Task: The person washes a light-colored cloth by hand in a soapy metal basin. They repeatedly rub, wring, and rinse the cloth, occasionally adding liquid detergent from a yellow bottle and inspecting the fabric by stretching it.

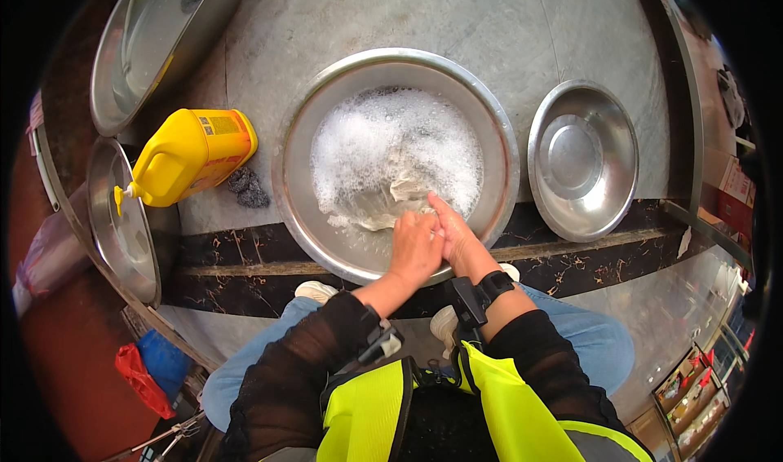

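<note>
A wide stainless steel basin (489,119) stands before me, holding water topped with white suds (391,125). In its near part, a pale wet cloth (408,189) lies partly under water and foam. My left hand (417,242) is bunched into a fist on the near end of the cloth. Pressed against it from the right is my right hand (456,232), thumb pointing forward, also closed on the cloth. The fingers overlap, so the gripped part of the cloth is mostly hidden. Both hands are just inside the basin's near rim.
A yellow pump jug (202,150) bearing writing stands left, beside a steel wool scourer (248,188). Tilted metal basins (156,52) (122,217) lie farther left. An oval-looking metal bowl (572,147) sits right. A dark marbled step edge (569,266) runs beneath the basin.
</note>
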The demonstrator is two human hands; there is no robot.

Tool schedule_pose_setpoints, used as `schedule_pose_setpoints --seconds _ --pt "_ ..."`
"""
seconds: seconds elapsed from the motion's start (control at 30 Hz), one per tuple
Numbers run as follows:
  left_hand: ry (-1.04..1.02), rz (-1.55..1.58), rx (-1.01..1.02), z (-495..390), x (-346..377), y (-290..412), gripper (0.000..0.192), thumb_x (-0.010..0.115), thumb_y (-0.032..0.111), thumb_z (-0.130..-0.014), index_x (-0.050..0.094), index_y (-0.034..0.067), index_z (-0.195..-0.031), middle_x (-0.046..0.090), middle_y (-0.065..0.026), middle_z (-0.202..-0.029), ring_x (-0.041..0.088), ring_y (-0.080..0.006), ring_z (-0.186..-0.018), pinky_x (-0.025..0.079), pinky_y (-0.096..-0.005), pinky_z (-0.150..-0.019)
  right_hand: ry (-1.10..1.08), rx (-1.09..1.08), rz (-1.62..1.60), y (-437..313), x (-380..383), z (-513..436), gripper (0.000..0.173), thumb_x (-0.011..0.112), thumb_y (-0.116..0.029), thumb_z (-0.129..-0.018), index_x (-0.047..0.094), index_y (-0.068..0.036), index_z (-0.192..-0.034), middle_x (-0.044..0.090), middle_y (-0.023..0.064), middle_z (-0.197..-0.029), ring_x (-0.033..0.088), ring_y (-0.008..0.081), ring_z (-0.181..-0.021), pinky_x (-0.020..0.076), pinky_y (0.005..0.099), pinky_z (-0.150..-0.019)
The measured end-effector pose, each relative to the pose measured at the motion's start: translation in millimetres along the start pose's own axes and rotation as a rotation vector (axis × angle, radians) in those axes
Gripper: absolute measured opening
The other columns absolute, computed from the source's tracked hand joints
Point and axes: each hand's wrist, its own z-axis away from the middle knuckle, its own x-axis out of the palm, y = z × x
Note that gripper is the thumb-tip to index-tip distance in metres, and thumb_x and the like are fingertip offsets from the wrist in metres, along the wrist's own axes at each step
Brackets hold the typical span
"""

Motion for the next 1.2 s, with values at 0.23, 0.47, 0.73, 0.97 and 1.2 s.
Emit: schedule_pose_setpoints --seconds 0.23,0.47,0.73,0.97,1.2 --pt "0.002 0.11 -0.716 -59 -27 -28 0.025 0.053 0.025 -0.083 0.056 0.001 -0.092 0.057 -0.0221 -0.097 0.055 -0.0359 -0.088 0.044 -0.045 -0.074 0.087 -0.005 -0.061 22 28 -1 0.025 0.047 -0.025 -0.088 0.051 -0.008 -0.106 0.059 0.0101 -0.098 0.057 0.0233 -0.086 0.0466 0.0393 -0.08" --pt "0.057 0.015 -0.421 -32 -13 7 0.025 0.051 0.024 -0.084 0.051 0.001 -0.092 0.055 -0.0204 -0.091 0.055 -0.0354 -0.08 0.043 -0.0439 -0.071 0.004 -0.091 -0.103 6 22 2 0.021 0.047 -0.023 -0.089 0.053 -0.006 -0.101 0.061 0.0081 -0.088 0.059 0.0228 -0.079 0.0485 0.0384 -0.07" --pt "-0.031 -0.455 -0.232 -86 -48 -61 0.039 0.061 0.02 -0.076 0.05 0.008 -0.113 0.046 -0.0195 -0.118 0.043 -0.0375 -0.11 0.039 -0.0437 -0.088 0.238 -0.256 0.329 11 14 13 0.037 0.053 -0.028 -0.086 0.043 -0.014 -0.119 0.053 0.0074 -0.11 0.051 0.0191 -0.098 0.045 0.0362 -0.079" --pt "-0.71 -0.67 -0.288 -87 -49 -50 0.053 0.065 0.02 -0.074 0.046 0.02 -0.123 0.039 -0.0151 -0.123 0.042 -0.0351 -0.113 0.039 -0.0428 -0.091 0.317 -0.288 0.655 3 -29 -12 0.067 0.066 -0.02 -0.075 0.031 -0.016 -0.132 0.038 0.0115 -0.127 0.047 0.0232 -0.103 0.045 0.0343 -0.076" --pt "-0.301 -0.293 -0.278 -74 -75 -58 0.051 0.063 0.029 -0.078 0.045 0.014 -0.124 0.045 -0.0189 -0.116 0.046 -0.0338 -0.107 0.041 -0.0393 -0.088 0.21 -0.339 0.615 -17 -15 -7 0.02 0.058 -0.015 -0.076 0.055 -0.01 -0.094 0.055 0.0002 -0.073 0.045 0.0091 -0.054 0.0352 0.0235 -0.046"
